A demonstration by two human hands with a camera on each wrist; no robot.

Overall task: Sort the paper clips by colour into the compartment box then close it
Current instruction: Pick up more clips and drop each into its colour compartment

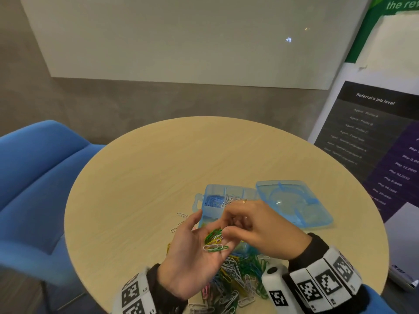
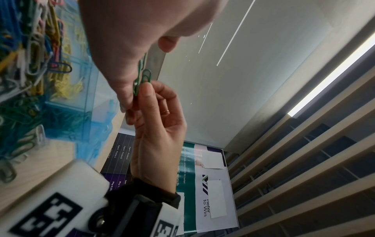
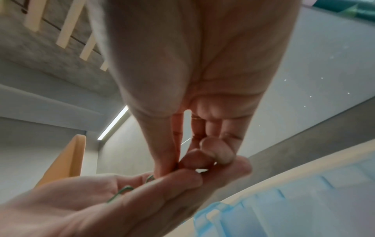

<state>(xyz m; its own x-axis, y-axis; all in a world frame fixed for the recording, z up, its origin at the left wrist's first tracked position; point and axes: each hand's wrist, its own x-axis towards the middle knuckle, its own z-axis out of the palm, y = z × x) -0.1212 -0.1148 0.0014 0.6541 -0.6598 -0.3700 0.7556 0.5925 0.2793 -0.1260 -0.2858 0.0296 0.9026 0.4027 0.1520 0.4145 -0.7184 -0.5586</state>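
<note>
Over the round pale wooden table (image 1: 158, 168), the left hand (image 1: 192, 252) lies palm up, cupping a small bunch of green, yellow and white wire paper clips (image 1: 214, 241). The right hand (image 1: 256, 230) pinches into that bunch with thumb and forefinger, gripping a green clip (image 2: 142, 78). Just beyond sits the translucent blue plastic compartment box (image 1: 212, 200), its lid (image 1: 294, 200) open to the right. A loose heap of mixed-colour clips (image 1: 235, 279) lies at the near edge.
</note>
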